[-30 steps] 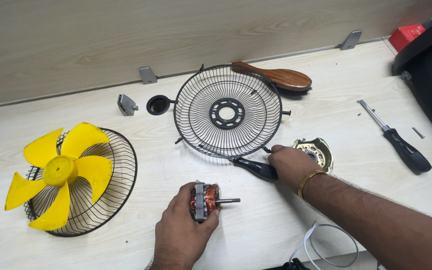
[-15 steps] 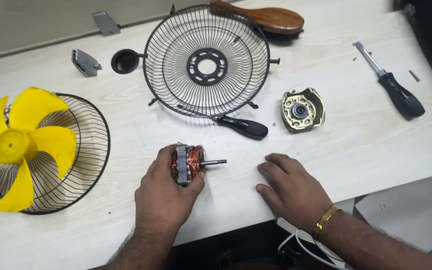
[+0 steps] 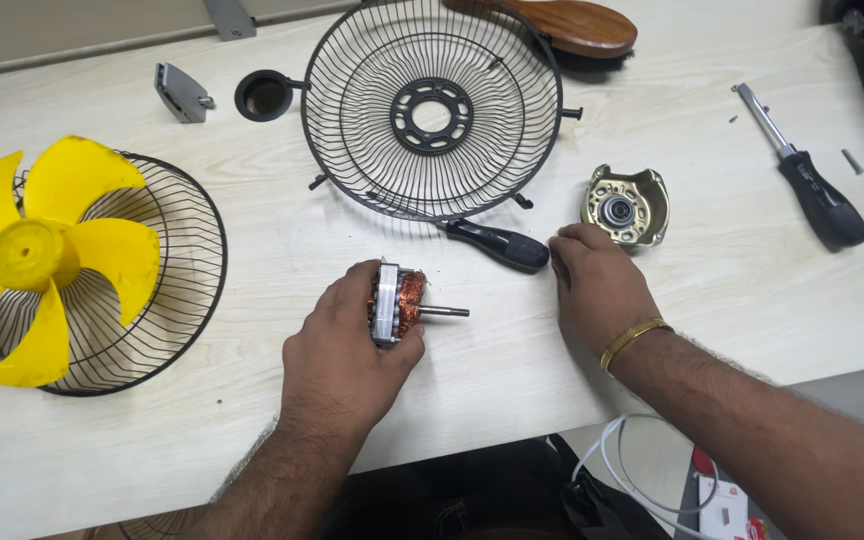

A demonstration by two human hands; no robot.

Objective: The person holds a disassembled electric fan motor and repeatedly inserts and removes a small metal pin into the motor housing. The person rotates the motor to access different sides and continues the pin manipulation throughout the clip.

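Left hand [image 3: 337, 345]: clamped around the motor core [image 3: 398, 304], copper windings showing, shaft pointing right; core sits on the counter [image 3: 252, 240].
Right hand [image 3: 597, 280]: fingers loosely together, flat on the counter, holding nothing; fingertips touch the butt of the black-handled screwdriver [image 3: 497, 245] and lie just beside the brass-coloured end housing [image 3: 627, 207].
Already apart: rear wire guard [image 3: 432, 110] lies alone; yellow blade [image 3: 37, 255] rests in the front guard [image 3: 167, 290]; end housing off the core.
Loose parts: black cap [image 3: 265, 95], grey bracket [image 3: 180, 92], second screwdriver [image 3: 807, 180], wooden brush [image 3: 572, 25].
Progress, as judged: fan fully stripped down; nothing rejoined.
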